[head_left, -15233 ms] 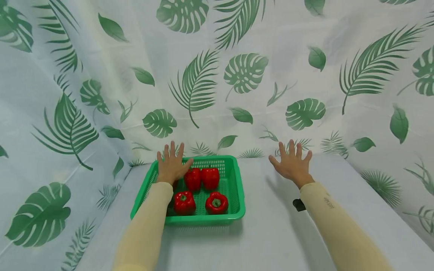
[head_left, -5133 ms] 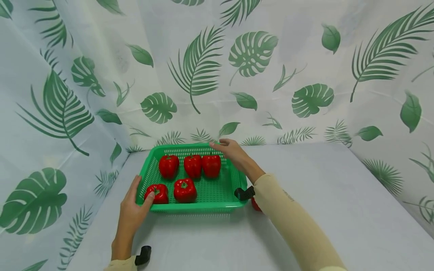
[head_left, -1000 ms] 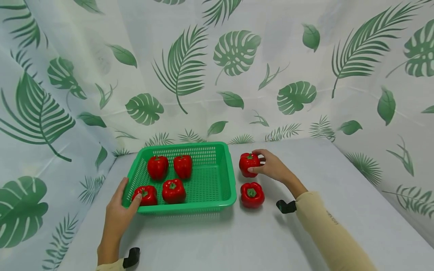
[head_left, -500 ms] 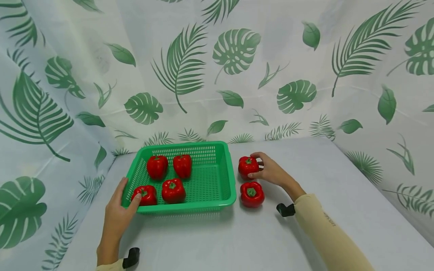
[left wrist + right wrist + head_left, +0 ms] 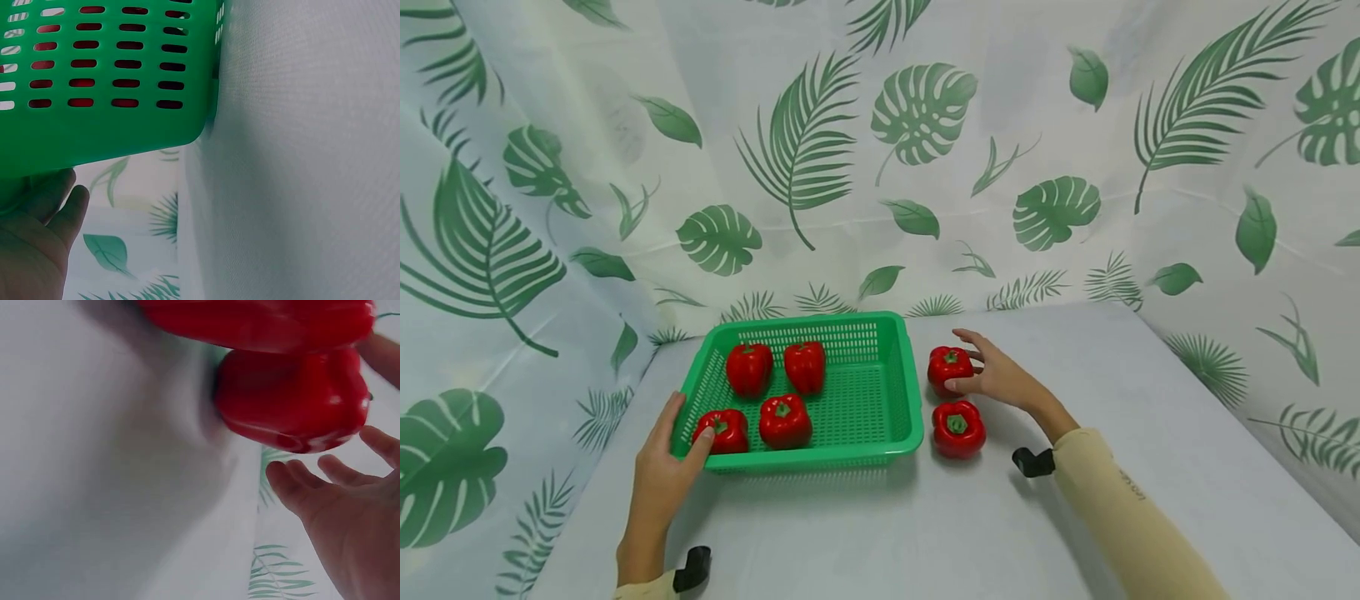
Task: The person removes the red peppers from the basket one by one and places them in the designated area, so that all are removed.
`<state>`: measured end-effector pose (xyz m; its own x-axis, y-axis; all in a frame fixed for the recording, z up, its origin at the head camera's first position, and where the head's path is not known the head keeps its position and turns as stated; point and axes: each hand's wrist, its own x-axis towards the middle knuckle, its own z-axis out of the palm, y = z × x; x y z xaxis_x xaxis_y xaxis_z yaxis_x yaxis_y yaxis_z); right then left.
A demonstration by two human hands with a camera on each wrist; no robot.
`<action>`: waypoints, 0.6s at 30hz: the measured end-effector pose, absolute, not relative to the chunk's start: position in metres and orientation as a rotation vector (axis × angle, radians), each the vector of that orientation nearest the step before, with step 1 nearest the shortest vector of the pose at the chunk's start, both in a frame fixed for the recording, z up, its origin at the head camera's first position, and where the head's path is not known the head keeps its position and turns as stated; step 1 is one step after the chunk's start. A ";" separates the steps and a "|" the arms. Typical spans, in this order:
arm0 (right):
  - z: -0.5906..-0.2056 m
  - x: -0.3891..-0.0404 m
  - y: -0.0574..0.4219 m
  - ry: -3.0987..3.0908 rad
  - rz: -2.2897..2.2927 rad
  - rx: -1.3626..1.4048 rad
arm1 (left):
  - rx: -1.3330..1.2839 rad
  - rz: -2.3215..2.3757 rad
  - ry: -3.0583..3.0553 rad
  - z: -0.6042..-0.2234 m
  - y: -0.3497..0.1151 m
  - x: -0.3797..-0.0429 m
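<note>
My left hand (image 5: 662, 471) grips the front left corner of a green plastic basket (image 5: 857, 454), thumb inside the rim and fingers along the outer left side. In the left wrist view, fingertips (image 5: 72, 203) show beneath the rim. Several red bell peppers (image 5: 785, 422) sit in the left and middle of the basket. Two more stand on the table right of it: a rear bell pepper (image 5: 946, 371) and a front bell pepper (image 5: 958, 430). My right hand (image 5: 1003, 379) is beside the rear one, fingers spread; the right wrist view shows a gap between fingers and pepper.
The white-covered table (image 5: 820, 533) extends in front of the basket and to the right. A leaf-print curtain (image 5: 925, 200) encloses the back and both sides. A small black camera (image 5: 1033, 462) is strapped at my right wrist, another black camera (image 5: 694, 568) at my left.
Over several seconds two bell peppers left the basket's right side for the table. In the last second my right hand set the rear pepper down and its fingers spread off it. My left hand stayed put.
</note>
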<state>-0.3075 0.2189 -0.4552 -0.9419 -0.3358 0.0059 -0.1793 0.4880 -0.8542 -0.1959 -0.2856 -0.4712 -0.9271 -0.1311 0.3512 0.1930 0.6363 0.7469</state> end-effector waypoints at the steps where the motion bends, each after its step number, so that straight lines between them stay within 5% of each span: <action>1: -0.453 -0.308 0.219 2.560 -1.457 -0.451 | -0.048 -1.200 -2.487 -0.471 -0.286 -0.196; 18: -0.407 -0.313 0.199 2.707 -1.444 -0.567 | -0.045 -1.231 -2.491 -0.470 -0.286 -0.196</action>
